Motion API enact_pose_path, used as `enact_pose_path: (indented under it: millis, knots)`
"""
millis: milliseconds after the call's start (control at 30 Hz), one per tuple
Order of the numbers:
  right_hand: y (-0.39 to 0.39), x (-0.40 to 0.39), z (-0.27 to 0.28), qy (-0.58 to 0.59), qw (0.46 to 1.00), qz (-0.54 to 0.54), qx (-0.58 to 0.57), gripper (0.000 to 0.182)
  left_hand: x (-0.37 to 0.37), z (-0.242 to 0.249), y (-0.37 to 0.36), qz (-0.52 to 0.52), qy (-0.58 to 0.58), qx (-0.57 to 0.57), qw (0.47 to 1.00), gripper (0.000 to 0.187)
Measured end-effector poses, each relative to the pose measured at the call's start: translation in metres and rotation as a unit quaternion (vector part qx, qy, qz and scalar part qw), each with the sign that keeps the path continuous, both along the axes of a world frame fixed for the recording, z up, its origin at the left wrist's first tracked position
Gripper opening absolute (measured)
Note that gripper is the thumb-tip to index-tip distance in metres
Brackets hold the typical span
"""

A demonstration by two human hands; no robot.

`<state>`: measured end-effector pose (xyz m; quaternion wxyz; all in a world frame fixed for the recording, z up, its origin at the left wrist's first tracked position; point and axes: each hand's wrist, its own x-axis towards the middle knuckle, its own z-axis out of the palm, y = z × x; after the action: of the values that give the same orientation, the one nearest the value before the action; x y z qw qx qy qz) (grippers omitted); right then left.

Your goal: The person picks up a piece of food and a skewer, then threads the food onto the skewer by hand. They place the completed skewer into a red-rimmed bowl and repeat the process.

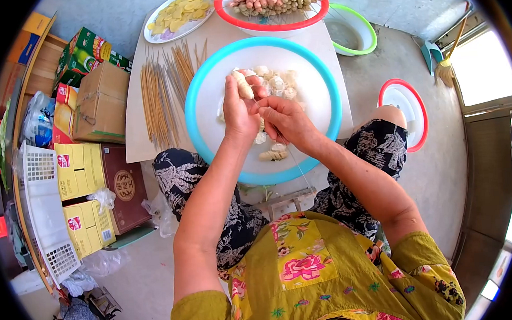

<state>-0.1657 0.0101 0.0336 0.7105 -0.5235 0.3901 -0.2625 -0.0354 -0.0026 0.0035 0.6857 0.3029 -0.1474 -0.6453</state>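
Observation:
Over the blue-rimmed basin (322, 139), my left hand (239, 117) is closed around a pale, ridged food roll (243, 85), which lies along its fingers. My right hand (288, 120) pinches a thin skewer (298, 164) close beside the left hand. One end of the skewer meets the roll's lower end; how far in it goes is hidden. The other end slants down past the basin rim. Beneath my hands, the basin holds several pale rolled pieces (278, 83), and one more roll (273, 155) lies near its front.
Loose skewers (157, 101) lie on the table (139, 137) at the left. Behind are a plate of yellow slices (180, 14) and a red-rimmed basin (272, 27) of skewered food. A green-rimmed basin (368, 35) and another red-rimmed basin (421, 113) stand right; cardboard boxes (102, 101) stand left.

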Motion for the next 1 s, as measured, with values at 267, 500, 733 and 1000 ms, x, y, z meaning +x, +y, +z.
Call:
enact_pose_path:
  millis: [267, 500, 733, 1000]
  knots:
    - [0.008, -0.003, 0.003, 0.025, 0.998, 0.046, -0.045, 0.019, 0.018, -0.007, -0.004, 0.032, 0.055, -0.003, 0.998, 0.034]
    - [0.018, -0.006, -0.007, 0.055, 0.993, 0.012, -0.102, 0.017, 0.024, -0.004, -0.005, 0.071, 0.045, -0.027, 0.996, 0.031]
    - [0.019, -0.001, -0.008, 0.033, 0.993, -0.03, -0.109, 0.015, 0.02, -0.006, -0.004, 0.072, 0.025, -0.033, 0.997, 0.029]
    - [0.019, 0.004, -0.012, 0.001, 0.995, -0.042, -0.094, 0.015, 0.017, -0.006, -0.003, 0.065, 0.028, -0.03, 0.997, 0.028]
